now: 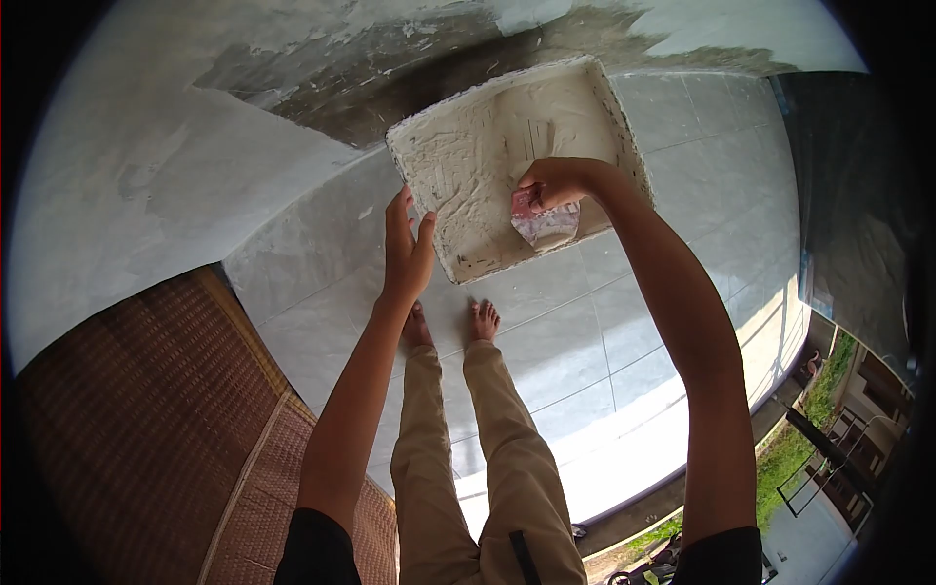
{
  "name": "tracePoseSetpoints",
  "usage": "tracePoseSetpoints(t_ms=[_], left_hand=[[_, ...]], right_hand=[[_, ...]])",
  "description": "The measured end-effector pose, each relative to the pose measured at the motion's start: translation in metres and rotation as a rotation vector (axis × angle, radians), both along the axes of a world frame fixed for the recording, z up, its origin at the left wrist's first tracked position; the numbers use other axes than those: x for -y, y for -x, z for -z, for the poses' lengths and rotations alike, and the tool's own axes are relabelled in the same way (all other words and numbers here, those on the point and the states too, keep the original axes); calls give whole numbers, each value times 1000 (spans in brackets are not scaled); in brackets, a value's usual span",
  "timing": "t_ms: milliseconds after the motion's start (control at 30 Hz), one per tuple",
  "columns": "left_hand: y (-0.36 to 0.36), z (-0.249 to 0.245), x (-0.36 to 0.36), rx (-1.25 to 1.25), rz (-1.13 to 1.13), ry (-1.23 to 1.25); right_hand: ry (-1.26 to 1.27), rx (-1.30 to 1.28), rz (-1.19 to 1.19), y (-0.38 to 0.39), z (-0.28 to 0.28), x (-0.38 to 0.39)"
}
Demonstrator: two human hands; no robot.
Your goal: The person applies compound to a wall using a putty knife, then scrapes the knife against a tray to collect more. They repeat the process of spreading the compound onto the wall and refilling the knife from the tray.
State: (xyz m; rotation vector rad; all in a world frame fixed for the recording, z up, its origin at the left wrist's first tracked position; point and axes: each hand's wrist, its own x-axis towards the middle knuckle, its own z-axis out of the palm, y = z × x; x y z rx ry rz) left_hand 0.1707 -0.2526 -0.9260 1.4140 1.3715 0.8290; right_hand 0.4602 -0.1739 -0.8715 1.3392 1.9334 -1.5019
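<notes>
A rectangular, off-white tray [517, 265] coated with wet, cream-coloured plaster [468, 166] is in front of me, close to the wall. My right hand [558, 182] reaches over it, fingers wrapped around a scraper [546, 222] with a reddish upper part and a broad, plaster-smeared blade. The scraper lies within the tray near its front side. At the tray's left edge is my left hand [409, 249], its thumb apart from its stretched fingers. The fingertips are at the rim; whether they press on it is hard to tell.
A wall [195, 146] with grey, patchy plaster rises beyond the tray. My bare feet [483, 320] stand on grey tiles [546, 341]. A brown woven mat [166, 419] is on the left. A dark sheet [848, 195] hangs at right, with grass [780, 468] outside.
</notes>
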Motion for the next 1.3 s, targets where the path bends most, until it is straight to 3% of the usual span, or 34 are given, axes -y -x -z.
tracePoseSetpoints(t_ms=[167,800,1000,1100,1167,1300], left_hand=[[-1,-2,2,-1,-3,12],[0,-2,4,9,0,52],[-1,-3,5,-7,11,54],[-1,-5,5,-26,19,52],[-2,-8,4,-34,21,53],[-1,-8,5,-34,19,57]], right_hand=[[-37,74,-100,4,1,-6],[-9,71,-96,4,6,4],[64,184,-35,-3,12,4],[113,101,132,-10,14,3],[27,65,304,-13,12,4],[-157,7,232,-13,14,14]])
